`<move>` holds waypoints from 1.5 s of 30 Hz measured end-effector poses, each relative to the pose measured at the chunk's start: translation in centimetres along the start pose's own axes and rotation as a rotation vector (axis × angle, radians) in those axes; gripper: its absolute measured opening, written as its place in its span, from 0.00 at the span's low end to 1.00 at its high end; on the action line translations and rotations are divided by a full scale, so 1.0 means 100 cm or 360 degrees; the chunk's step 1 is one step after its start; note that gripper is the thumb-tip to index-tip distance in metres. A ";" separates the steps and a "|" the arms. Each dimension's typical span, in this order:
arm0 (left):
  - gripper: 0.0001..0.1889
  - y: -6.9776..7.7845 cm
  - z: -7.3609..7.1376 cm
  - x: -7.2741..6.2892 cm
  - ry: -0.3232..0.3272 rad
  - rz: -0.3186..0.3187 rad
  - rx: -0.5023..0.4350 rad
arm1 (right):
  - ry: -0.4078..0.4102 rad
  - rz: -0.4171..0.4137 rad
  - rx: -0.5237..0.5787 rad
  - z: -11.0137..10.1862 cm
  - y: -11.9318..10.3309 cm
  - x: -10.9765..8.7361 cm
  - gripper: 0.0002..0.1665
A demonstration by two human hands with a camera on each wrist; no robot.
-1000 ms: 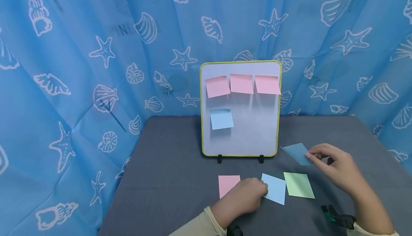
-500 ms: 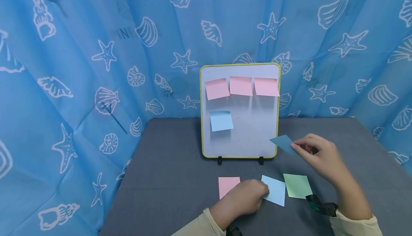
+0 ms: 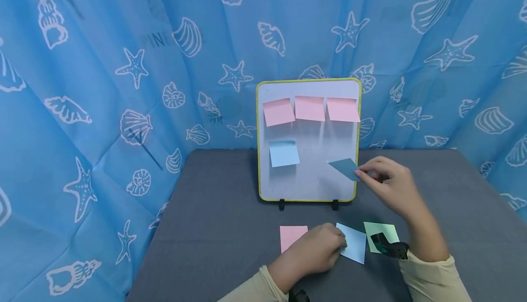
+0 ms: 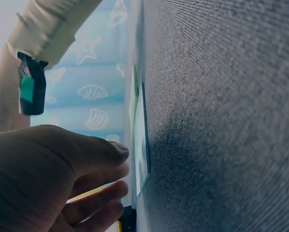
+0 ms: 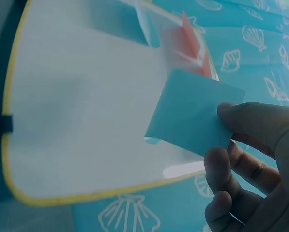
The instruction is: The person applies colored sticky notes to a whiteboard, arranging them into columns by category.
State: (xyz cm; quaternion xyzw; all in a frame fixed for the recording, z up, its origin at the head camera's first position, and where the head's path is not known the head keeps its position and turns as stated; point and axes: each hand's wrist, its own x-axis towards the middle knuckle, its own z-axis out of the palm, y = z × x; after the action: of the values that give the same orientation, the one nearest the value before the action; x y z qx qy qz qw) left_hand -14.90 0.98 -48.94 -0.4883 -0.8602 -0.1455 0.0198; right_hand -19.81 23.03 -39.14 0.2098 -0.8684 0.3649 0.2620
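Note:
My right hand point(image 3: 391, 185) pinches a blue sticky note point(image 3: 344, 168) by its edge, between thumb and fingers. The note overlaps the lower right of the whiteboard point(image 3: 317, 187) in the head view. From the right wrist, this note point(image 5: 192, 113) hangs in front of the board's white face. On the table, my left hand point(image 3: 317, 249) lies beside a light blue sticky note pad point(image 3: 355, 245), its loosely bent fingers right at the pad's left edge. In the left wrist view, the pad point(image 4: 141, 140) stands just beyond the thumb tip.
Three pink notes point(image 3: 309, 108) line the board's top, with one blue note point(image 3: 284, 154) below left. A pink pad point(image 3: 291, 237) lies partly behind my left hand. The green pad point(image 3: 391, 232) is partly covered by my right wrist's camera mount. A shell-patterned curtain point(image 3: 230, 32) hangs behind.
My right hand has carried the blue note leftward and up, from beside the board to in front of its lower right. The left hand has stayed by the blue pad, shifting only slightly.

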 end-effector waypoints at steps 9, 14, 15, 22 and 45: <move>0.09 -0.007 -0.005 0.002 -0.0010 0.0038 -0.0028 | 0.0093 -0.0033 0.0121 0.023 -0.009 0.024 0.03; 0.09 -0.011 -0.009 0.002 0.0016 0.0021 -0.0026 | 0.0192 -0.0034 0.0109 0.037 -0.015 0.036 0.02; 0.09 -0.012 -0.011 0.002 0.0026 0.0018 -0.0022 | 0.0214 -0.0042 0.0100 0.040 -0.016 0.038 0.01; 0.09 -0.020 -0.033 0.000 0.0111 -0.0076 -0.0030 | 0.0341 -0.0118 0.0057 0.055 -0.018 0.049 0.03; 0.12 -0.069 -0.091 -0.028 0.0626 -0.0547 -0.0162 | 0.0331 -0.0260 -0.0075 0.084 -0.010 0.061 0.05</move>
State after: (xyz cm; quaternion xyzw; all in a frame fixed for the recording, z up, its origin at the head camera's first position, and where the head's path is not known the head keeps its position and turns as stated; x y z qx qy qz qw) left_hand -20.29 -7.17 -42.30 -0.2975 -0.9018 -0.2820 0.1371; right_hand -26.45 15.10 -39.89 0.2348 -0.8249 0.3416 0.3844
